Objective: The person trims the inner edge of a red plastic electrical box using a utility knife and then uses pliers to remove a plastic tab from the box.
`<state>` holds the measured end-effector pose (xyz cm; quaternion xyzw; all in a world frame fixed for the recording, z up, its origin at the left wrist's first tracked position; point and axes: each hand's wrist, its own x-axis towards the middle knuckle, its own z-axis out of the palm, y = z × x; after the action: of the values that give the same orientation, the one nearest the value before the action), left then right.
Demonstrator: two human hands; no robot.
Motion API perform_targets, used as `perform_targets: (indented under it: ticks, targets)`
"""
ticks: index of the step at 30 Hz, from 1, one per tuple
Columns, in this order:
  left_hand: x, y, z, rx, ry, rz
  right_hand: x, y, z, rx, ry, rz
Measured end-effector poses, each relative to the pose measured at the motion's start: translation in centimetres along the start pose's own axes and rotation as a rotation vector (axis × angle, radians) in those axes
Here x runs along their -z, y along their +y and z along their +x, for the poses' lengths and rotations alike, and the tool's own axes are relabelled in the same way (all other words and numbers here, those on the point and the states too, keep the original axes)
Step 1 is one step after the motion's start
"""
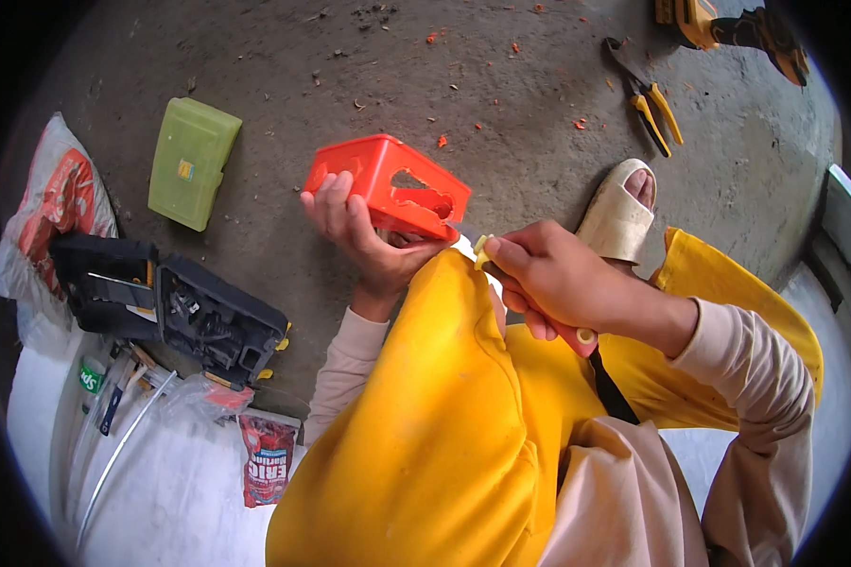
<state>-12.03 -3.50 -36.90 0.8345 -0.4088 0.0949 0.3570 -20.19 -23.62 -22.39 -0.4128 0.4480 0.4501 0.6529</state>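
Note:
My left hand [364, 227] grips an orange-red plastic box [359, 175] from its left and underside, raised above my knee. A rough-edged opening is cut in the box's side, and the box is tilted. My right hand [563, 274] is closed around a red-and-yellow cutter knife [578, 338], whose handle end sticks out below my fingers. The knife's yellow front part [483, 253] is close to the box's lower right corner. Its blade is too small to make out clearly, so I cannot tell whether it touches the box.
Orange scraps dot the concrete floor [284, 57]. Yellow-handled pliers [654, 113] and a yellow-and-black power tool [728, 28] lie far right. At left are a green case [194, 161], an open black tool case [222, 317], a plastic sack [57, 208] and a red packet [267, 458].

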Motion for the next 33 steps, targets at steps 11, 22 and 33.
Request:
perform_targets:
  ticks: [11,22,33]
  targets:
    - [-0.2,0.4,-0.1,-0.01,0.014,0.031,1.1,-2.3,-1.3,-0.05,0.004,-0.232]
    - [-0.5,0.6,-0.9,0.026,0.077,0.003,1.2,-2.1,-1.2,-0.055,-0.038,-0.356]
    - [-0.2,-0.8,-0.4,0.087,0.035,-0.05,3.5,-1.5,-1.5,0.216,0.085,-0.186]
